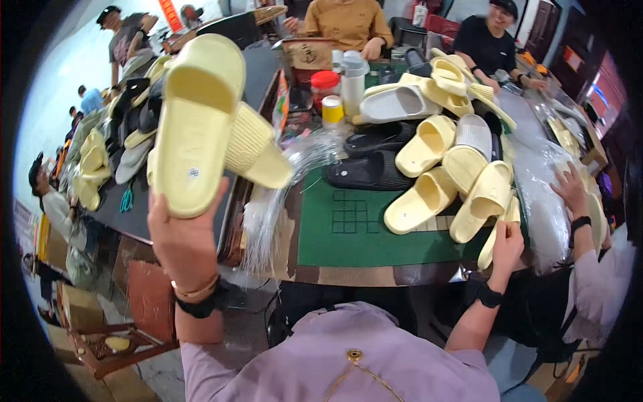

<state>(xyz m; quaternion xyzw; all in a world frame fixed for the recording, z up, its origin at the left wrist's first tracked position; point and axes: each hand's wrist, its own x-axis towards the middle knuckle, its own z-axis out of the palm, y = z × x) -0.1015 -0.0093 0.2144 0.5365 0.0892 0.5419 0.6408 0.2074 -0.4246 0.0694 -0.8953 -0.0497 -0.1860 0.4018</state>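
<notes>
Raised at the left, my left hand (pixel 184 234) grips a pale yellow slipper (pixel 191 154) near its heel end, with the footbed facing me and a small white sticker on it. A second yellow slipper (pixel 258 147) shows behind it, angled to the right; how it is held is hidden. My right hand (pixel 507 244) pinches another yellow slipper (pixel 489 249) at the near right of the green mat (pixel 318 238). Beside it lies a pile of yellow slippers (pixel 482 201), with grey slippers (pixel 392 104) and black slippers (pixel 372 173) among them.
A bundle of clear plastic strips (pixel 258 224) hangs over the table edge. Clear plastic bags (pixel 536 187) lie at the right, where a co-worker's hand (pixel 573 191) reaches in. A red-lidded jar (pixel 325 87) and white cups (pixel 353 80) stand farther back. Other people sit across the table.
</notes>
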